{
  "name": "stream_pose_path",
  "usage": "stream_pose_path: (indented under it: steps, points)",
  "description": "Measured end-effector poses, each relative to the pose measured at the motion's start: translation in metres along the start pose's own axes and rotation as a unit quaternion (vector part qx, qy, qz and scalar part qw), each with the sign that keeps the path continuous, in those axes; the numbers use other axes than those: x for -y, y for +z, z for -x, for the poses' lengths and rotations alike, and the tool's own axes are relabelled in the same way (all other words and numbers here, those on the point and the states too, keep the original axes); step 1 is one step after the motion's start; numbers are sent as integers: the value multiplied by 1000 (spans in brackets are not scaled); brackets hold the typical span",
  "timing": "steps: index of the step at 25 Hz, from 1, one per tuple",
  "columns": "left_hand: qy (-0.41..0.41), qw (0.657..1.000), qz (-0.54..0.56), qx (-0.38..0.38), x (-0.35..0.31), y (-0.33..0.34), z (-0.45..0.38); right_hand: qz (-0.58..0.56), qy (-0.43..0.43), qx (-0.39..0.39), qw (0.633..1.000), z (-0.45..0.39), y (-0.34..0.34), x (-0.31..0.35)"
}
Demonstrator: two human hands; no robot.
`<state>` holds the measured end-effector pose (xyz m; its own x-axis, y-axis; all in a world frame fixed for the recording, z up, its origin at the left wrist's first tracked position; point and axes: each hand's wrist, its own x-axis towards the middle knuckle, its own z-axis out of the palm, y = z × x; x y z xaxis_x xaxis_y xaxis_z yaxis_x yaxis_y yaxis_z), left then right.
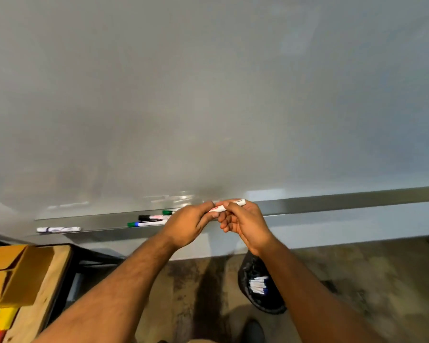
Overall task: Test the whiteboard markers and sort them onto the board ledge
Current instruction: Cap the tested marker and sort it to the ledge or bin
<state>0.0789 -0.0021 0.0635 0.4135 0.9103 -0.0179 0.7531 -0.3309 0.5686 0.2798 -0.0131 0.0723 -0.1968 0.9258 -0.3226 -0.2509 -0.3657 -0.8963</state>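
The whiteboard (208,95) filled most of what I saw, a grey-white surface with a dull sheen and faint smudges near its lower edge. Beneath it ran the metal board ledge (332,203), a long grey shelf crossing the view from lower left to upper right.

At lower left I saw a wooden table (52,273) carrying a yellow-brown cardboard box (10,276). On the stained floor below the hands sat a black bag (260,290) with several white markers (258,285) bunched inside it.

Both hands met just in front of the ledge. The left hand (187,225) was curled, its fingertips pinching one end of the held marker (229,205); that end was hidden in the fingers, so I could not tell whether a cap was on. The right hand (243,224) held the same marker between thumb and curled fingers nearer its other end. The marker was white-barrelled with red print, lying almost level and tilted up a little to the right, above the ledge.

On the ledge to the left lay a white marker with dark print (58,229) by itself, then a cluster: a green-capped marker (146,223), a black-capped marker (151,217), and another green cap (167,212) partly behind the left hand.
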Motion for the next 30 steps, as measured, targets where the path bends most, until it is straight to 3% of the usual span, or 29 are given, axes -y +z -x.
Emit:
stream_pose_path:
  steps: [5, 10, 13, 16, 21, 24, 28, 30]
  points:
    - [9, 990, -19, -141, 23, -100, 28, 65, -136, 34, 988, 0, 93, 45]
    - [78, 948, 95, -295, 30, -198, 54, 12, -260, 40, 965, 8, 189, 114]
    - [109, 912, 105, -382, 31, -255, 62, 7, -339, 9, 941, 16, 233, 155]
    - [146, 866, 44, -476, 26, -309, 65, 37, -421, -39, 906, 27, 269, 188]
    - [207, 779, -107, -583, 4, -405, 55, 95, -508, -46, 855, 34, 308, 236]
    - [211, 742, -187, -609, -19, -462, 41, 180, -602, -75, 774, 34, 324, 268]
    - [197, 716, -228, -630, -34, -505, 20, 293, -736, -159, 589, 25, 343, 314]
    - [193, 702, -239, -642, -32, -508, 12, 338, -758, -179, 528, 10, 355, 332]
